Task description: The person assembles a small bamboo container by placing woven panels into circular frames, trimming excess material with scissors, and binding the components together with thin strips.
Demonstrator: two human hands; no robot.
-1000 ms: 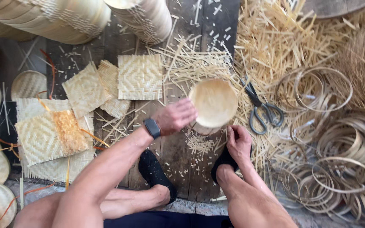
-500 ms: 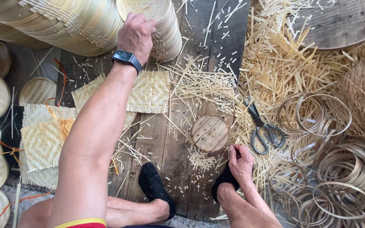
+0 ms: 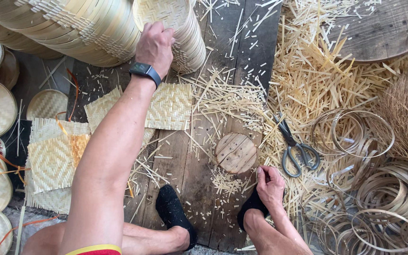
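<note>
Reaching to the upper middle of the frame, left hand [image 3: 155, 45] curls over the rim of a stack of woven trays [image 3: 178, 28], grip closed on its edge. Likely light, stiff, brittle at the weave; take it by the rim. Right hand [image 3: 270, 186], lower right, fingers curled, apparently empty, beside a round wooden block [image 3: 236, 153].

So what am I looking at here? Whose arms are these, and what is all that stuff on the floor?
The camera sits on a person's head and looks down, so both arms are their own. The left hand reaches up to a stack of woven bamboo baskets. The right hand rests low beside one foot, its fingers curled; whether it holds anything is unclear. On the wooden planks lie a round wooden disc, scissors, woven mats, bamboo hoops and scattered splints.
</note>
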